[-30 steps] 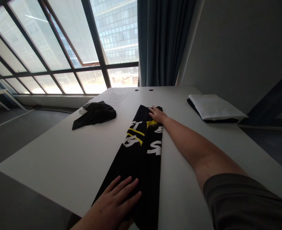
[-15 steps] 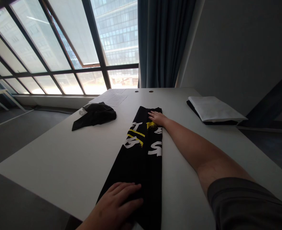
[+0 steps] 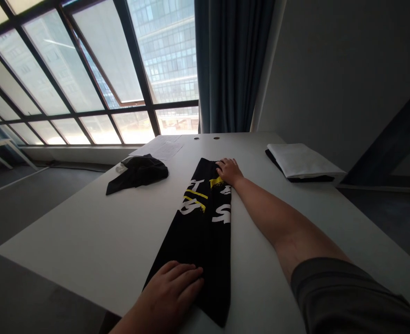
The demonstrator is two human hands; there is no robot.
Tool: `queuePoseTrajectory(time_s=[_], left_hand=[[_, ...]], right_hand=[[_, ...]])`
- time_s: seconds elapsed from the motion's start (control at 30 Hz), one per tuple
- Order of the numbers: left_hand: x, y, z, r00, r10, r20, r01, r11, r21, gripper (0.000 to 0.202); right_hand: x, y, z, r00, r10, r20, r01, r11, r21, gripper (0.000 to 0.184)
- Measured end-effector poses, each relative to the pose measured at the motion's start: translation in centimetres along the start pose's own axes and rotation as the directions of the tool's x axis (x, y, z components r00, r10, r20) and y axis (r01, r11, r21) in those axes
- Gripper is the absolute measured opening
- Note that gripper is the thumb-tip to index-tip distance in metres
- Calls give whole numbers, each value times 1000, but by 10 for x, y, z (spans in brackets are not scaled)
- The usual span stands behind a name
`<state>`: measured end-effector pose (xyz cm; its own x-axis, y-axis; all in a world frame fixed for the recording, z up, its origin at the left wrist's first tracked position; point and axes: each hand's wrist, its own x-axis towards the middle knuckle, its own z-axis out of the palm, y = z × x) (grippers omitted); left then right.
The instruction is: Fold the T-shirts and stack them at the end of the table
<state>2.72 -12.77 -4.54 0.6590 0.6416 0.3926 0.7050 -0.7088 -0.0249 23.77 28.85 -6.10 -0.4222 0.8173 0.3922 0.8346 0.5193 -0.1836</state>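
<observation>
A black shirt (image 3: 198,241) with white and yellow printing lies folded into a long strip, running away from me across the white table (image 3: 86,241). My left hand (image 3: 172,290) is at its near end, on the left edge. Its fingers are together and bent over the cloth, and the thumb is hidden. At the far right corner, my right hand (image 3: 230,170) has its fingers curled on the fabric, gripping it. The near end of the strip slants to a point at the lower right.
A crumpled black cloth (image 3: 138,171) lies on the left of the table, with paper sheets (image 3: 159,147) behind it. A folded white cloth (image 3: 304,160) rests on something dark at the right. Windows and a blue curtain (image 3: 233,69) stand beyond the far edge.
The shirt's near end has come up into view, its slanted edge now showing. My right fingers, flat before, are now curled at the far corner. My left hand stays by the near end.
</observation>
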Motion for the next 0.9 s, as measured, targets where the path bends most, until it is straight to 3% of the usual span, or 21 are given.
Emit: queuePoseTrajectory(time_s=[0.1, 0.2, 0.3, 0.37, 0.4, 0.53, 0.63, 0.7, 0.8, 0.9], left_hand=[[-5, -2, -8, 998, -33, -58, 34, 999, 11, 31], [-24, -11, -15, 990, -119, -79, 121, 992, 20, 43], [-49, -25, -21, 972, -229, -52, 229, 973, -6, 56], [-62, -36, -23, 958, -288, 1, 288, 956, -53, 61], [-67, -42, -25, 952, -304, 35, 306, 949, -77, 62], [-71, -64, -26, 945, -272, 181, 299, 943, -148, 62], [-65, -80, -23, 935, -288, 206, 324, 931, -169, 58], [-61, -88, -21, 926, -308, 219, 346, 924, -165, 53], [-58, -94, -18, 923, -299, 241, 339, 930, -145, 53], [-58, -95, -16, 927, -286, 242, 322, 939, -123, 54]], right_hand=[[-28, -16, -20, 981, -169, -100, 172, 985, 31, 38], [-78, -48, -41, 918, -372, -136, 389, 912, 134, 34], [-149, -91, -64, 767, -639, -55, 625, 725, 290, 39], [-198, -114, -79, 670, -742, 27, 673, 622, 400, 49], [-219, -122, -86, 651, -756, 59, 662, 605, 442, 55], [-271, -127, -109, 704, -681, 202, 514, 685, 517, 71], [-283, -123, -124, 764, -567, 308, 378, 780, 498, 67], [-286, -128, -131, 774, -523, 357, 326, 812, 483, 67], [-288, -141, -127, 770, -518, 372, 337, 826, 453, 74], [-284, -148, -113, 827, -477, 297, 361, 856, 369, 70]])
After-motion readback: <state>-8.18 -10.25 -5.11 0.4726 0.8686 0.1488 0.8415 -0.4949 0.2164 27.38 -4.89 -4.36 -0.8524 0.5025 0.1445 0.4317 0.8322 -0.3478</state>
